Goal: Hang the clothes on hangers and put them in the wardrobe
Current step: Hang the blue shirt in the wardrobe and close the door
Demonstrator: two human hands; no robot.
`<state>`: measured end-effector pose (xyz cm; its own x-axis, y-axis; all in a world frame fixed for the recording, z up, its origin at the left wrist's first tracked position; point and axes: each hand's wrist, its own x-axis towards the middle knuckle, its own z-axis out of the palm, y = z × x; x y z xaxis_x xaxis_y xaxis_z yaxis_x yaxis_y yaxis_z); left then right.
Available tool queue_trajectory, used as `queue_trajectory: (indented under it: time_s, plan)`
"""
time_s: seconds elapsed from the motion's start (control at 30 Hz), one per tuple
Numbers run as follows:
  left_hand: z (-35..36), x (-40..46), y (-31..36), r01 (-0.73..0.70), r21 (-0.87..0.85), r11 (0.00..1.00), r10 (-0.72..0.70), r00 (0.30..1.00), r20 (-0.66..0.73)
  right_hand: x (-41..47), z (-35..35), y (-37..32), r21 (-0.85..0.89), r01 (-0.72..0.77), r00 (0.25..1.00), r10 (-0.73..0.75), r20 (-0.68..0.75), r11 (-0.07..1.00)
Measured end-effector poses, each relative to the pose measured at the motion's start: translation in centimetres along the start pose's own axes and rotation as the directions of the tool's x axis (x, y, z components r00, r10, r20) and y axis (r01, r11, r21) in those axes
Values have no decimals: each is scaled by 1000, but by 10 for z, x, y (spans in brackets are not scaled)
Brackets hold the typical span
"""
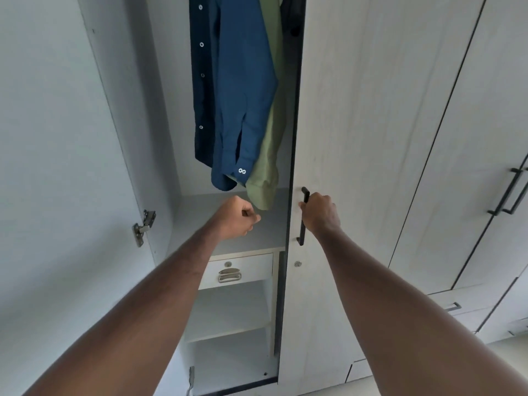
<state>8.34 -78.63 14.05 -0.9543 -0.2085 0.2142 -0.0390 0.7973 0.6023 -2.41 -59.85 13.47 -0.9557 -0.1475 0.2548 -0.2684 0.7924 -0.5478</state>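
Head view: right hand [320, 214] gripped the door handle [303, 215]; left hand [238, 217] curled, holding nothing; best swung shut slowly, clear of the green shirt [270, 155]

Noting surfaces only. Wardrobe door [357, 110], centre-right: pale wood-grain laminate, matt, smooth, w/ dark edge band. Door handle [303, 218]: matt black metal bar. Blue shirt [243, 95], top centre: woven cloth, soft sheen, glossy white buttons. Green shirt [268, 161] beside it: matt cloth. Hinge [143, 227], left: bright metal. Drawer pull [229, 275]: shiny metal.
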Motion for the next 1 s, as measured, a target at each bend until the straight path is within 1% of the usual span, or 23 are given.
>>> queue_trajectory:
  time_s: [0.13, 0.37, 0.47, 0.53, 0.6, 0.63, 0.7, 0.73, 0.77, 0.87, 0.9, 0.93, 0.97, 1.0]
  plan:
    - [-21, -32, -14, 2, -1, 1000, -2, 1000, -27, -37, 0, -8, -8, -25, 997, 24, -69, 1000]
    - [-42, -94, -36, -30, -26, 999, 28, 995, -91, -106, 2, -41, 27, 80, 993, -78, -85, 996]
    - [-53, -127, -36, -47, -37, 998, 38, 980, -196, -134, -2, -53, 20, 127, 989, -125, -84, 992]
    - [-63, -154, -33, -33, 4, 999, 33, 954, -297, -152, -8, -63, 35, 165, 984, -162, -77, 986]
    - [-74, -183, -32, 27, 116, 993, 23, 912, -410, -170, -16, -76, 43, 205, 977, -202, -71, 978]
    - [-79, -196, -33, 51, 185, 981, 43, 880, -472, -177, -17, -80, 44, 228, 972, -225, -68, 973]
    - [-92, -227, -32, 77, 345, 935, 159, 781, -605, -199, -22, -90, 53, 262, 964, -259, -52, 964]
    - [-100, -244, -30, 106, 438, 893, 239, 712, -660, -212, -26, -95, 62, 279, 960, -277, -43, 958]
    - [-107, -259, -27, 139, 524, 840, 319, 655, -685, -223, -27, -98, 69, 300, 954, -298, -37, 951]
    - [-126, -303, -17, 177, 710, 682, 520, 565, -641, -258, -33, -101, 75, 331, 943, -331, -6, 941]
    - [-131, -319, -13, 197, 733, 651, 557, 533, -637, -269, -33, -100, 78, 340, 940, -342, 7, 937]
    - [-136, -331, -10, 224, 734, 642, 567, 506, -650, -278, -32, -98, 82, 347, 937, -349, 13, 934]
    - [-140, -341, -8, 259, 703, 662, 541, 484, -688, -285, -31, -96, 85, 358, 933, -361, 14, 930]
    - [-144, -352, -7, 298, 639, 709, 475, 468, -745, -295, -31, -96, 89, 363, 930, -366, 20, 928]
